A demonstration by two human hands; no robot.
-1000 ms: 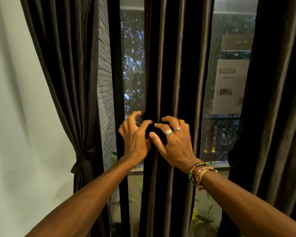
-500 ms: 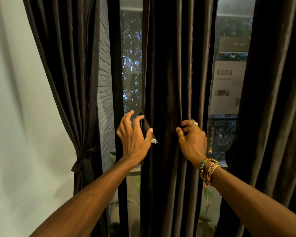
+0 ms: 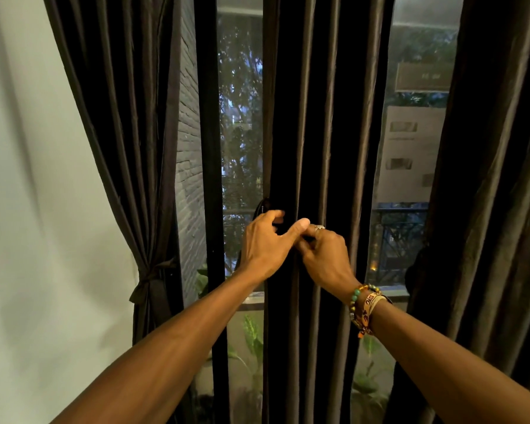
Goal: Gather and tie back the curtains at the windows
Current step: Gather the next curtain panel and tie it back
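- Left hand (image 3: pixel 266 243): fingers curled at the left edge of the middle curtain (image 3: pixel 318 117), gripping a dark band (image 3: pixel 261 208) that loops out just above the knuckles. Thumb stretched right, touching the other hand.
- Right hand (image 3: pixel 326 255): fingers curled in, pinching dark cloth on the curtain's front, just under the left thumb. Too dark to make out the exact fold.
- Ring (image 3: pixel 319 227) on a right finger; beaded and woven bracelets (image 3: pixel 364 307) on the right wrist.
- Middle curtain hangs straight in narrow pleats, gathered between two panes, not yet tied.
- Left curtain (image 3: pixel 126 117) already drawn toward the wall (image 3: pixel 28 209), cinched low by a knotted tie (image 3: pixel 153 278).
- Right curtain (image 3: pixel 496 179) hangs at the frame's edge.
- Window (image 3: pixel 240 117) shows trees, a railing, a pale building; leafy plants low behind the glass.
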